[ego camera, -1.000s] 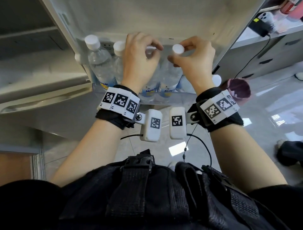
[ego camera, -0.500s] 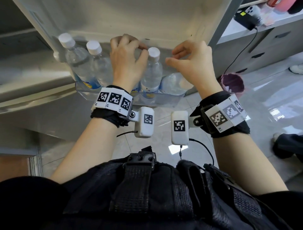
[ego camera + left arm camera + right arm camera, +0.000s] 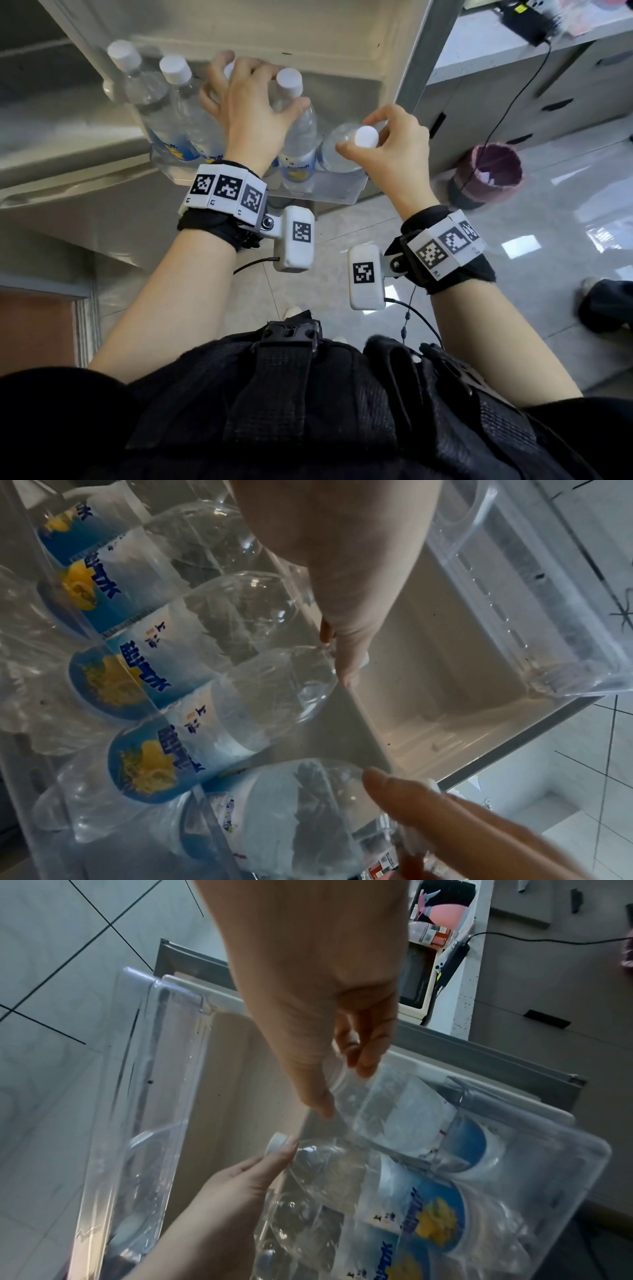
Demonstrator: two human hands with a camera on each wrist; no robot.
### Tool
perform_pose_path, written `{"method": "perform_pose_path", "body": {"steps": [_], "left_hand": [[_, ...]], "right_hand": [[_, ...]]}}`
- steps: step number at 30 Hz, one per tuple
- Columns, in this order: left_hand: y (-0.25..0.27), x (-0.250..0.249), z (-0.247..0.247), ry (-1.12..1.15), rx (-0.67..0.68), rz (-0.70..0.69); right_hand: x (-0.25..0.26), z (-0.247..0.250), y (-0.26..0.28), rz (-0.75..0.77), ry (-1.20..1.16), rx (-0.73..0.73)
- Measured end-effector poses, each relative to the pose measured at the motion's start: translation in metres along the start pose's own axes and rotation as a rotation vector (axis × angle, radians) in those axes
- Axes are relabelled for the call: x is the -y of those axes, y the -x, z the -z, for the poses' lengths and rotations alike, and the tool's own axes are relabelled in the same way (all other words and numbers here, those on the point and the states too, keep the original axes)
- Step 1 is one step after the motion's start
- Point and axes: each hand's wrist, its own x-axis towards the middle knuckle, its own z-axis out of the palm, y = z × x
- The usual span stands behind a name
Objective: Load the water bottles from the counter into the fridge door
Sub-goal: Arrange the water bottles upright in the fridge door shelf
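Fridge door shelf (image 3: pixel 318 195): right hand (image 3: pixel 397 147) pinching bottle (image 3: pixel 342 150).

4 blue-labelled water bottles (image 3: pixel 192 653) are seen standing side by side in the clear door shelf (image 3: pixel 534 593). The left hand (image 3: pixel 342 569) is laid against their necks, and a finger of the right hand (image 3: pixel 455 829) is pressed on a 5th bottle (image 3: pixel 284 815).

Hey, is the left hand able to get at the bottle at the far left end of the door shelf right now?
Probably yes. The left hand rests on the middle bottles, and the far-left bottle stands two places over with its cap exposed and nothing above it. The right hand is busy at the other end.
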Motion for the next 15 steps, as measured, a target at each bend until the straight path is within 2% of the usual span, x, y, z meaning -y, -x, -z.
{"method": "perform_pose_path", "body": {"steps": [3,7,12,15], "left_hand": [[-0.006,-0.004,0.000,-0.033,0.030,0.017],[-0.017,-0.006,0.003,0.018,0.050,0.020],[-0.026,-0.004,0.002,-0.013,0.071,-0.022],[-0.026,-0.003,0.000,-0.021,0.066,-0.057]], "right_hand": [[0.007,0.001,-0.012,0.033,-0.067,-0.075],[0.023,0.002,-0.032,0.114,-0.065,-0.030],[0.029,-0.002,-0.049,0.131,0.049,0.129],[0.029,-0.006,-0.052,0.121,0.040,0.071]]}}
